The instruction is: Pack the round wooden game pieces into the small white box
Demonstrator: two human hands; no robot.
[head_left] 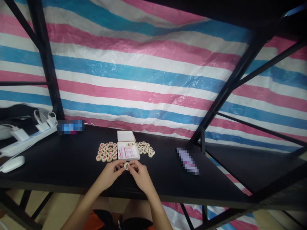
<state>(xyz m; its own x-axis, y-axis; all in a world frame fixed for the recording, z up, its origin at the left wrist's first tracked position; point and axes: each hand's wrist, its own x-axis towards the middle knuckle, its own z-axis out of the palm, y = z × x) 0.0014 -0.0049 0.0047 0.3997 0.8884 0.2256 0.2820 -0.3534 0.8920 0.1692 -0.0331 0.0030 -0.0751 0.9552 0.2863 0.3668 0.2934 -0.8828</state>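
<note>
Between the fingertips of my left hand (pixel 114 170) and my right hand (pixel 138 171) is one round Chinese chess piece (pixel 126 165) with a dark character, turned towards me. Both hands are closed on it, just in front of an open white box (pixel 128 157). Pink lines mark the inside of the box, and a couple of dark-lettered pieces (pixel 130 145) lie at its back right. To the left, red-lettered pieces (pixel 107 152) stand in rows. Dark-lettered pieces (pixel 145 148) lie grouped against the box's right side.
A power strip (pixel 28 140) with white plugs and a white mouse (pixel 13 164) are on the left of the black table (pixel 76 166). A blurred-out device (pixel 71 127) lies at the back left, another blurred-out object (pixel 187 161) at the right. Striped sheeting (pixel 134 86) hangs behind black metal posts.
</note>
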